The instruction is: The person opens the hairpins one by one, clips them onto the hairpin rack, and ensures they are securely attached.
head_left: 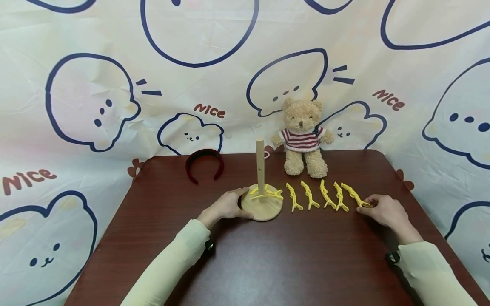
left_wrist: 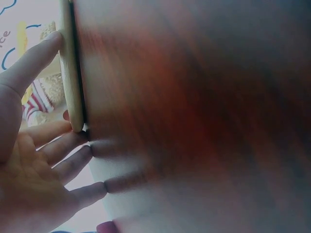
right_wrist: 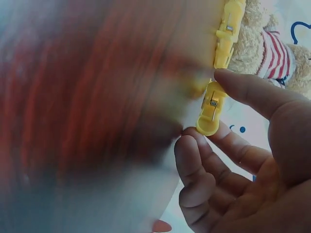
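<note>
A wooden stand with a round base and an upright post [head_left: 260, 165] is on the table; my left hand [head_left: 226, 205] holds its base by the left rim, thumb at the near edge. In the left wrist view the thumb and a finger touch the base's rim [left_wrist: 72, 73]. Yellow alligator hair clips [head_left: 272, 194] lie on the base around the post. Right of it, several more yellow hair clips [head_left: 309, 195] form a row. My right hand [head_left: 386, 210] pinches the handle end of the rightmost hair clip [right_wrist: 212, 104] between thumb and fingers.
A teddy bear [head_left: 302, 140] in a striped shirt sits at the table's back edge, behind the row. A dark red headband [head_left: 204, 154] stands at the back left. A patterned cloth [head_left: 229, 93] hangs behind the brown table [head_left: 260, 263].
</note>
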A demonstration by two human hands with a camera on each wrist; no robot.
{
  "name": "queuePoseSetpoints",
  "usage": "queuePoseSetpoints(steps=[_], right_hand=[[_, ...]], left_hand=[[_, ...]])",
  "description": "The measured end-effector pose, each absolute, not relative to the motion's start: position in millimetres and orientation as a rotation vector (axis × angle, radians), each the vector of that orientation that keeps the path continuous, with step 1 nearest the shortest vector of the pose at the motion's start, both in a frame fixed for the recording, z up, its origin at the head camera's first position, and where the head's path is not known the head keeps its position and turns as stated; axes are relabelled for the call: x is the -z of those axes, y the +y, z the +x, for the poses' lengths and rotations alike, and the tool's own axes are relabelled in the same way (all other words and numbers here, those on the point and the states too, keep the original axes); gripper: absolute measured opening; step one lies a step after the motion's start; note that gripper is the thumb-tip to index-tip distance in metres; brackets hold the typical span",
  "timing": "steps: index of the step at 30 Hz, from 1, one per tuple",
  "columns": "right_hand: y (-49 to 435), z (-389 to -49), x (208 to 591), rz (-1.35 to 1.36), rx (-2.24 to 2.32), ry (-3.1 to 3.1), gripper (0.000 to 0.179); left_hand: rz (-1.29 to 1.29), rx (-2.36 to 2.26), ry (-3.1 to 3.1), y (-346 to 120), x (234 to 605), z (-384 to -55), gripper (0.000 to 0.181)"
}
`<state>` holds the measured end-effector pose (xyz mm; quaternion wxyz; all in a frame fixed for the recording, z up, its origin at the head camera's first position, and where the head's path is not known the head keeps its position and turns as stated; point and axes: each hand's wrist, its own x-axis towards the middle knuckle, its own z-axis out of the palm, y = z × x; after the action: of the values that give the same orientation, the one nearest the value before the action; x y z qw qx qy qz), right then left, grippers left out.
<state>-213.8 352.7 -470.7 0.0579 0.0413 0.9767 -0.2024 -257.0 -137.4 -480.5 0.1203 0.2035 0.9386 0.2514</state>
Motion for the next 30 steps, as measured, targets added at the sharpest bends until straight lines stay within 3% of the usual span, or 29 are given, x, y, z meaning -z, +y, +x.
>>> queuePoseSetpoints(steps=[30], right_hand=[[327,-214,450,-0.128,0.792,3.125,0.046]], left_hand=[[0.597,-0.734,2.745,-137,480,-257,0.098]])
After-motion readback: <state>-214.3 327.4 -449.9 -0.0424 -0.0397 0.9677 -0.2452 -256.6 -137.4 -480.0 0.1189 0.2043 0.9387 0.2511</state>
